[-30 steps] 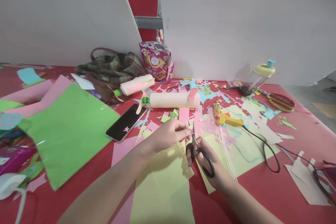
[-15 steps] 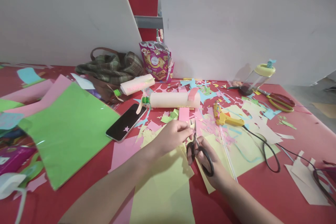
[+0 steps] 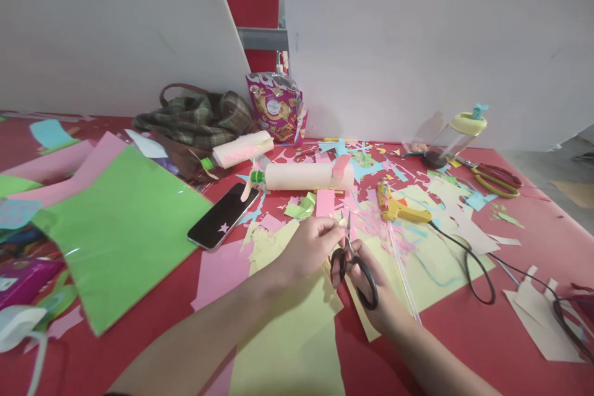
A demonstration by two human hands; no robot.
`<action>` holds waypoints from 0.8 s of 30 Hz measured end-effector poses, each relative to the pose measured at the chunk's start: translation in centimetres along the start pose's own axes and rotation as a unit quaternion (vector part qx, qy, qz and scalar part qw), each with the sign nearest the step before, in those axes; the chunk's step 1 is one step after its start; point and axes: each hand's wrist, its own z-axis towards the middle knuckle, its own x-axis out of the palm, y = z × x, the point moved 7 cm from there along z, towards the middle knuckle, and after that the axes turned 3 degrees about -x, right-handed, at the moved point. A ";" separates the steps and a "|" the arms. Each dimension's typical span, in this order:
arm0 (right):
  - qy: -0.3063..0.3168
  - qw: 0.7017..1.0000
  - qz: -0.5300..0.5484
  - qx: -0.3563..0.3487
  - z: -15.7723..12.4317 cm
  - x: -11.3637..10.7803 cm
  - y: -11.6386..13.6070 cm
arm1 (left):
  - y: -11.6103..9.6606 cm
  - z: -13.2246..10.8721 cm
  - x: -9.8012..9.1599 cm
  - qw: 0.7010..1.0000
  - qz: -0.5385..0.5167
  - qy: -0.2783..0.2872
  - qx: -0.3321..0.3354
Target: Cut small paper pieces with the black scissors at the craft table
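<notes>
Black-handled scissors (image 3: pixel 349 241) are in my right hand (image 3: pixel 378 297), with fingers through the loops and the blades slightly apart, pointing away from me. Beside the blades, my left hand (image 3: pixel 313 247) pinches a small pale piece of paper (image 3: pixel 342 221), mostly hidden by the fingertips. Yellow sheets (image 3: pixel 288 334) lie beneath both hands, with a pink sheet (image 3: pixel 216 272) partly under them. Just beyond the hands rests a pale paper-wrapped roll (image 3: pixel 301 177) with a green cap and a pink strip across it.
A phone (image 3: pixel 223 216) with a pink star on it and a green sheet pack (image 3: pixel 125 229) lie left. To the right are a yellow glue gun (image 3: pixel 403 211) with a black cord, red-and-yellow-handled scissors (image 3: pixel 499 179) and a clear jar (image 3: pixel 452 142). Paper scraps (image 3: pixel 366 164) litter the red table.
My left hand has shifted slightly right and towards me, closer to the scissors. The blades have turned a little to the right; the surrounding things have stayed put.
</notes>
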 end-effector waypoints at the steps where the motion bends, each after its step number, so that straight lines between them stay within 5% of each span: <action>1: -0.001 1.000 -0.001 0.002 0.0 0.0 0.0 | 0.1 0.0 0.1 1.000 -0.007 0.004 -0.003; 24: -0.032 0.999 -0.029 -0.019 0.0 -0.4 0.2 | 1.3 0.1 0.9 0.997 -0.064 0.025 -0.023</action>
